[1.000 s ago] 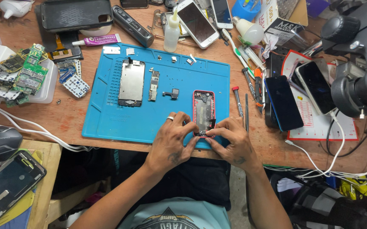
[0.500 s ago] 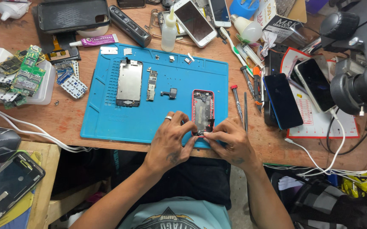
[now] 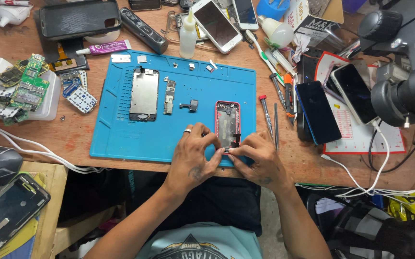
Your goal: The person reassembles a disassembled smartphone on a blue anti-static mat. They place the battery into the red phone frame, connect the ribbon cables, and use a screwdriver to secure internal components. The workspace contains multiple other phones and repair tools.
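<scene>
Pink phone housing point(image 3: 227, 122) lay opened up near the front edge of the blue silicone repair mat point(image 3: 121, 139), back shell facing down and bare innards facing up. Both hands were crowded at its bottom end. The left hand point(image 3: 195, 156), ring on one finger, had its fingers curled in and pressed onto the lower left corner of the shell, pinning it to the mat. The right hand point(image 3: 260, 160) had thumb and forefinger pinched together right at the bottom edge, on what looked like a tiny part or connector, too small to tell which.

For a step like that, the steadying hand probably mattered most: keeping the frame flat so it couldn't skate on the mat, and keeping the wrists resting on the table edge. Light pressure only, since those bottom-end flexes tear easily. Anything loosened was best dropped in the mat's small tray pockets point(image 3: 190, 66), where a few bits already sat.

Tools were close: a red-handled screwdriver point(image 3: 266, 111) and tweezers point(image 3: 275, 125) lay just right of the housing, untouched. The removed screen assembly point(image 3: 144, 94) and the logic board point(image 3: 169, 90) sat further left on the mat, well apart from the hands, so nothing got bumped. A dark blue phone point(image 3: 317, 112) lay off the mat to the right.
</scene>
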